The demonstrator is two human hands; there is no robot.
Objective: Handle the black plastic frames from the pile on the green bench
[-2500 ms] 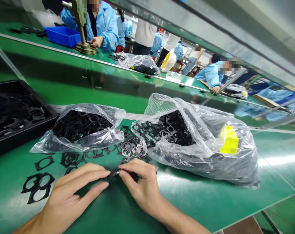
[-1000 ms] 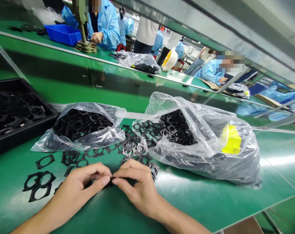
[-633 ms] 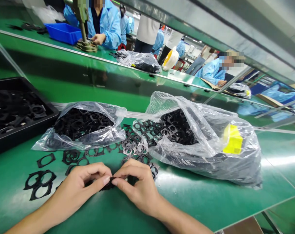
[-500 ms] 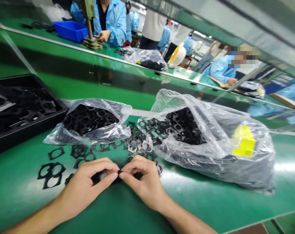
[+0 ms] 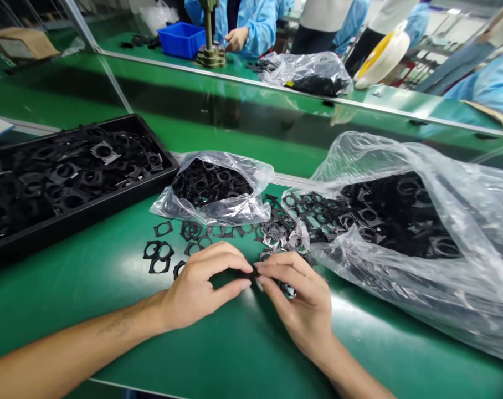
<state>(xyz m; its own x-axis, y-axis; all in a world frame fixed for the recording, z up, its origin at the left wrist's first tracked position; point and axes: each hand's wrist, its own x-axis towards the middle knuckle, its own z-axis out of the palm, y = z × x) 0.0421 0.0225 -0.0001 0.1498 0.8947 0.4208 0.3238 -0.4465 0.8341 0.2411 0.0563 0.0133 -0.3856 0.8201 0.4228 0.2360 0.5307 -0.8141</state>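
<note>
My left hand (image 5: pixel 204 285) and my right hand (image 5: pixel 303 299) meet over the green tabletop, fingertips closed on one small black part (image 5: pixel 250 272). Fingers cover most of that part, and its shape cannot be made out. Thin black frames with round holes (image 5: pixel 160 252) lie loose just beyond my left hand. Past my right fingers is a denser heap of black and grey frames (image 5: pixel 276 230). It spreads up to the mouth of a large clear plastic bag (image 5: pixel 371 144) full of such frames. Behind the loose pieces sits a smaller clear bag (image 5: pixel 230 210), also holding black frames.
At the left stands a black tray (image 5: pixel 122 194) heaped with frames. A metal rail (image 5: pixel 235 80) crosses behind the bags. Beyond it are a blue bin (image 5: pixel 180 40), a press stand (image 5: pixel 210 52), another bag (image 5: pixel 313 75) and people in blue sleeves. A cardboard box (image 5: pixel 25 43) sits far left.
The view has turned left, so the bags and hands appear farther right and more of the tray shows. Both hands still pinch the small black part, their fingers slightly shifted.
</note>
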